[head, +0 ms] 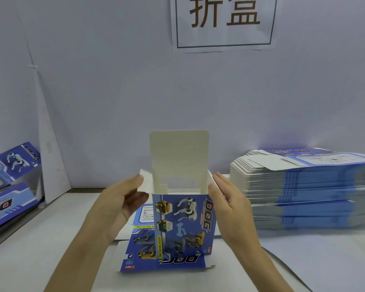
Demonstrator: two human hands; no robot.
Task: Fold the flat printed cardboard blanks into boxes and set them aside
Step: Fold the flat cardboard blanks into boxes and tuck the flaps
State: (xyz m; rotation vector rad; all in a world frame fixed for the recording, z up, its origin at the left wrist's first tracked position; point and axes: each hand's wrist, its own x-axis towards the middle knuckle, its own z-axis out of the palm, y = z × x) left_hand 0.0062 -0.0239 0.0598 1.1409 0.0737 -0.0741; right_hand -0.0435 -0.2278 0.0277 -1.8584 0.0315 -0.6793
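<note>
A blue printed dog box stands upright in the middle of the table, squared up and open at the top, with its white lid flap sticking straight up at the back. My left hand pinches the white left side flap between thumb and fingers. Flat against the right side flap rests my right hand, its fingers straight. Under the box lies a flat blue blank, printed side up.
A tall stack of flat blanks fills the table's right side. Folded blue boxes lie at the far left beyond the table edge. A white wall with a printed sign stands close behind.
</note>
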